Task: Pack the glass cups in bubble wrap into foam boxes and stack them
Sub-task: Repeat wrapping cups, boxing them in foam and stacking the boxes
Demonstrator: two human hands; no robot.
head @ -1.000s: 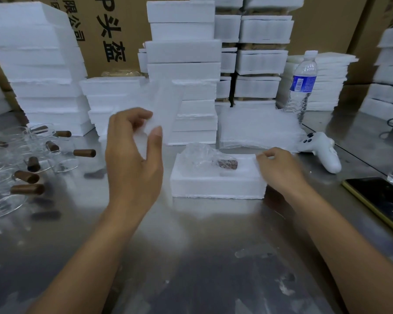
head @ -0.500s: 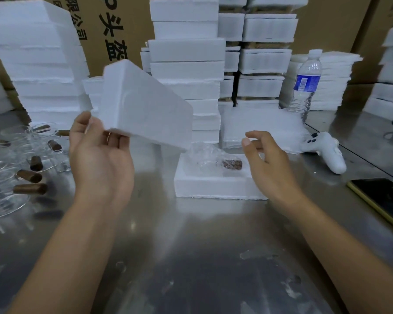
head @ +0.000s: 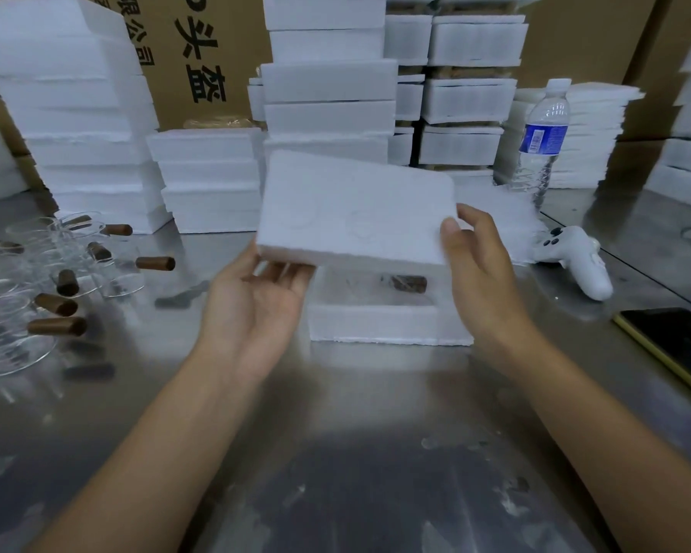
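Observation:
A white foam lid point(head: 356, 209) hangs tilted just above the open foam box point(head: 387, 323) on the steel table. My left hand point(head: 256, 309) holds the lid's lower left corner from beneath. My right hand point(head: 479, 269) grips its right edge, thumb on top. Inside the box lies a bubble-wrapped glass cup with a brown handle point(head: 409, 283), mostly hidden by the lid. Several unwrapped glass cups with brown handles point(head: 52, 289) lie at the left.
Stacks of foam boxes point(head: 328, 93) fill the back, with more at the left point(head: 72, 113) and right. A water bottle point(head: 543, 141), a white controller point(head: 575, 257) and a dark phone point(head: 679, 345) sit at the right. Cardboard cartons stand behind.
The lid moved from the left to over the open box. My right hand rose and took hold of its right edge; my left hand shifted to the lower left corner.

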